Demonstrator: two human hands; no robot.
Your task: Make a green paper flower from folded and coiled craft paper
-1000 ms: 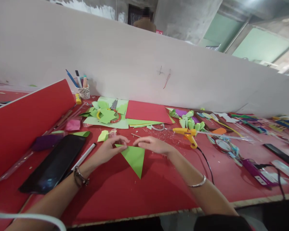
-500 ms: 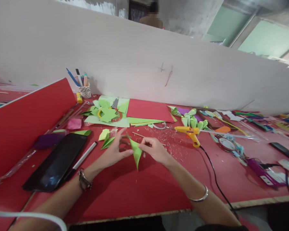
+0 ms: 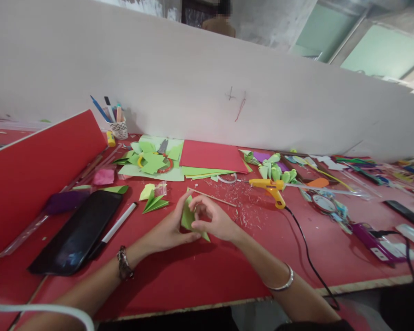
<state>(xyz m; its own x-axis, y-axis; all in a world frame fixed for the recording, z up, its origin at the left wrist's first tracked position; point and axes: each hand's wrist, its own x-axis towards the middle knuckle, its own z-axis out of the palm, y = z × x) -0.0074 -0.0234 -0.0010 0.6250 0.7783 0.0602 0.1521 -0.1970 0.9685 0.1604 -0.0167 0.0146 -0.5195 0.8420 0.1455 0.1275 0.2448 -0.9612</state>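
A small piece of light green paper (image 3: 186, 219), folded to a point, stands between my two hands above the red table. My left hand (image 3: 174, 232) is closed round its left side, thumb below and fingers behind it. From the right, my right hand (image 3: 216, 221) has its fingers curled against the paper, with the thumb tip on its lower part. The fingers partly cover the paper. Just left of my hands lies a folded green paper leaf (image 3: 155, 203) beside crumpled yellow-green paper (image 3: 147, 191). A thin stick (image 3: 215, 198) lies behind the right hand.
A yellow glue gun (image 3: 269, 187) with a black cord lies to the right. Green cut-outs and scissors (image 3: 163, 147) lie at the back, near red paper sheets (image 3: 212, 156). A black phone (image 3: 79, 230) and a marker (image 3: 119, 223) are left. A purple power strip (image 3: 372, 243) sits far right.
The green paper has turned and sits lower between my hands. My left hand has moved right and closed round it; my right hand has shifted left with its fingers more curled.
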